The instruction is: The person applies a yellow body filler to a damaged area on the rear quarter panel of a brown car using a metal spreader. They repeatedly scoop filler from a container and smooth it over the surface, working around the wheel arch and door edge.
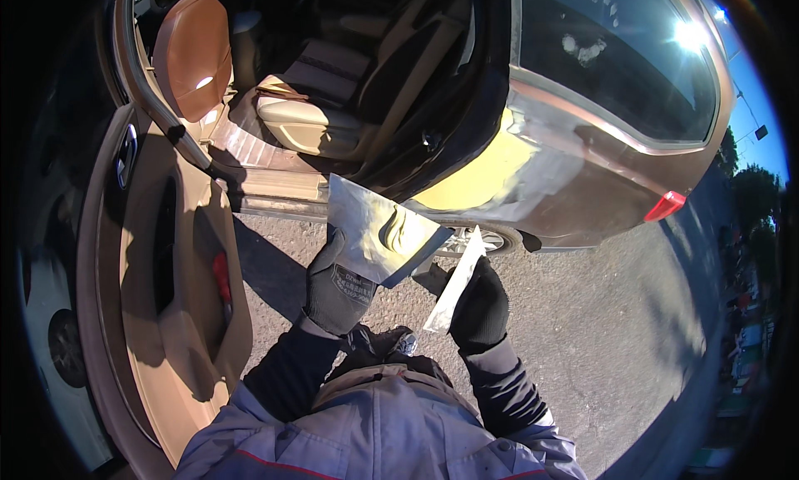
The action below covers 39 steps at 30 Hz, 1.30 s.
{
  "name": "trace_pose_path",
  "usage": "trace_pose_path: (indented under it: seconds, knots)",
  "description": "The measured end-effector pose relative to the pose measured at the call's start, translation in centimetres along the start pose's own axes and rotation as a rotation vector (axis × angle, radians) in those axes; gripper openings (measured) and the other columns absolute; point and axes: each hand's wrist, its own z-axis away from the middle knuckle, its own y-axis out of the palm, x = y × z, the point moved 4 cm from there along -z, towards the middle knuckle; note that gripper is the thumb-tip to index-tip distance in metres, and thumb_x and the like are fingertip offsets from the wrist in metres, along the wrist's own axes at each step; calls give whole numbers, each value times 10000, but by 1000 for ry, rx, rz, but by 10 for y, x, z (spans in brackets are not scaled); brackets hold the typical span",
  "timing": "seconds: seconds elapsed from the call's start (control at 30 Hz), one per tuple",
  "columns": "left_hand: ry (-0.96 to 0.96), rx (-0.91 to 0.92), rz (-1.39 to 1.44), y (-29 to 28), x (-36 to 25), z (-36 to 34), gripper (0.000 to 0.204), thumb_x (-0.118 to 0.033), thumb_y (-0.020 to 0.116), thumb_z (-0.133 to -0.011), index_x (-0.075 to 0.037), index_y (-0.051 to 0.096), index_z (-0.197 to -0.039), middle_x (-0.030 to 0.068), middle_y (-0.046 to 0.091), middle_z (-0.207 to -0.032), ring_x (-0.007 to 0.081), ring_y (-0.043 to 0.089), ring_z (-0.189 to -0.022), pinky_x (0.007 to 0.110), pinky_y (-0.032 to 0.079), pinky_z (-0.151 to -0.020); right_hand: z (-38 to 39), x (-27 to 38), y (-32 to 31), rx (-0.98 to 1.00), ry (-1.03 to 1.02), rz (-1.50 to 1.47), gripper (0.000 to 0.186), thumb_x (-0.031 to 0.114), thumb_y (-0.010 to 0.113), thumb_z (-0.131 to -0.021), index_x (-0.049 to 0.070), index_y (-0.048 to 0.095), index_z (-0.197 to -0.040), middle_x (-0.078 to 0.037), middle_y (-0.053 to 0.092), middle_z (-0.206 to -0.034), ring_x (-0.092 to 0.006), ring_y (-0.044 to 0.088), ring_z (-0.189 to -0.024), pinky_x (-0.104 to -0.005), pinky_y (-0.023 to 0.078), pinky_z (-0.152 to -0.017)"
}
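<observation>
- Left hand (337,287), dark knit glove: closed on the board's near-left edge, some fingers hidden underneath.
- Right hand (480,307), black glove: curled tight around the spreader.
- Board (350,218): flat, stiff, greyish, angular; tilted, reaching forward from left hand.
- Putty (401,230): pale yellow, smeary, ridged lump on board, between the hands.
- Spreader (456,287): thin, pale, straight-edged, upright-ish in right hand, just beside board, apart from it.
- Door (183,272): tan moulded panel, left of left hand.
- Patch (487,174): matte yellow, smooth, irregular, on brown car (595,199) beyond both hands.
</observation>
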Motion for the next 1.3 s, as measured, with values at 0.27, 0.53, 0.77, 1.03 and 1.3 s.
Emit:
trace_pose_path:
  seconds: [0.27,0.53,0.77,1.03,1.3]
  knots:
    - [61,-9,-28,0,-16,-2,595,-303,587,-1040,-55,395,-1546,133,496,-1538,310,475,-1415,503,369,-1195,1,34,24,5,-105,361,281,142,490,-1071,-46,612,-1240,-182,705,-1048,-277,698,-961,-372,557,-861]
    - [222,-205,-162,-4,-9,-5,440,-264,583,-1065,-33,508,-1431,118,591,-1403,234,575,-1304,392,483,-1088,0,28,27,-70,173,-551,310,155,654,-1013,8,632,-1285,-62,684,-1171,-165,640,-1067,-313,508,-950]
    - [510,-106,-888,-2,-5,-2,655,-101,681,-986,-28,366,-1556,186,589,-1402,304,583,-1289,397,480,-1079,4,29,20,-156,87,-416,269,127,637,-1027,-3,637,-1263,-72,694,-1165,-151,640,-1057,-301,510,-942]
    - [979,-4,-1958,30,8,12,588,-1,613,-958,18,440,-1519,295,633,-1251,447,635,-1135,492,516,-980,6,52,23,-170,-17,-242,236,91,604,-1052,-33,635,-1250,-95,714,-1096,-150,661,-966,-287,541,-861]
    - [987,131,-2197,32,33,17,702,70,659,-771,55,503,-1455,302,630,-1264,470,627,-1126,530,510,-953,11,69,33,-208,-186,186,220,109,628,-1041,-66,668,-1169,-150,745,-995,-176,674,-864,-316,548,-774]
